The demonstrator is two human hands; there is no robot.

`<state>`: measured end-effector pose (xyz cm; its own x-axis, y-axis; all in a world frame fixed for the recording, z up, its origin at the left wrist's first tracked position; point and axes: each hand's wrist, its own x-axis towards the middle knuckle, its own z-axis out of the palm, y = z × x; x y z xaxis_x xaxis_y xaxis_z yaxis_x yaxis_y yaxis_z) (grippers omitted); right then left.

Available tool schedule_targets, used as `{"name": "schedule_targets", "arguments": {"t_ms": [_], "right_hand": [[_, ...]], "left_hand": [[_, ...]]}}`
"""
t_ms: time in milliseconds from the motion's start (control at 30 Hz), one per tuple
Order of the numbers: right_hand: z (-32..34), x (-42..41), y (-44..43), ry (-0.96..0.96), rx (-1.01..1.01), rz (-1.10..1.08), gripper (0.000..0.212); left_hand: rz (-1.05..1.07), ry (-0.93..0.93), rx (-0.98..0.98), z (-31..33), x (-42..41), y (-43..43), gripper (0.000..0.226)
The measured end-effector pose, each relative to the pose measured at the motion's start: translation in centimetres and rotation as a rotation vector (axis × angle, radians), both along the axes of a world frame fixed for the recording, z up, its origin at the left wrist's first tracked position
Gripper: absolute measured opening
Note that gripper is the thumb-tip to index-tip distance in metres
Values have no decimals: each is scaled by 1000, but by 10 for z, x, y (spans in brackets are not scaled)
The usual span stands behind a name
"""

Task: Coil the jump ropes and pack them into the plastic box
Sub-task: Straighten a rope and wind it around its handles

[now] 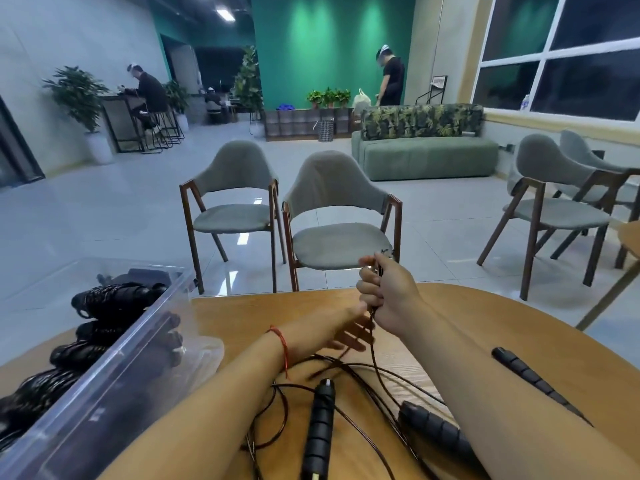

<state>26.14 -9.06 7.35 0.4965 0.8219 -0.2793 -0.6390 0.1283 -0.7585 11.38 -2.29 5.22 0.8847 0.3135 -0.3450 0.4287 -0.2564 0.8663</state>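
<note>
Bottom of the frame, the loose jump rope (pixel 374 355) is a tangle on the wooden table (pixel 467 313), handles (pixel 318 427) lying flat, so I reckon this one's barely started. Mid-frame, my right hand (pixel 388 299) is curled tight round some gathered strands. My left hand (pixel 349 332) just below is too blurry to call. Lower left, the plastic box (pixel 114 368) already holds several coiled ropes (pixel 114 299). Beyond that: grey chairs (pixel 332 237), tiled floor, green sofa (pixel 422 157).
</note>
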Motion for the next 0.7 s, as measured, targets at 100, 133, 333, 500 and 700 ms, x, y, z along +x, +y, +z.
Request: {"name": "schedule_targets", "arguments": {"t_ms": [100,133,333,500,700], "right_hand": [[4,3,7,67,53,-3,34],[4,4,7,78,69,4,33],[-3,-13,-14,-394,29,464,48],[-17,-28,-31,-787,-97,873,53],[-28,-38,-22,-664,-99,666,31]], "left_hand": [[-85,17,-161,-4,2,-10,66],[-86,-56,-154,-4,-1,-11,53],[435,-468,-379,20,7,1,37],[664,-555,-449,39,13,36,32],[692,-428,-316,38,14,48,54]]}}
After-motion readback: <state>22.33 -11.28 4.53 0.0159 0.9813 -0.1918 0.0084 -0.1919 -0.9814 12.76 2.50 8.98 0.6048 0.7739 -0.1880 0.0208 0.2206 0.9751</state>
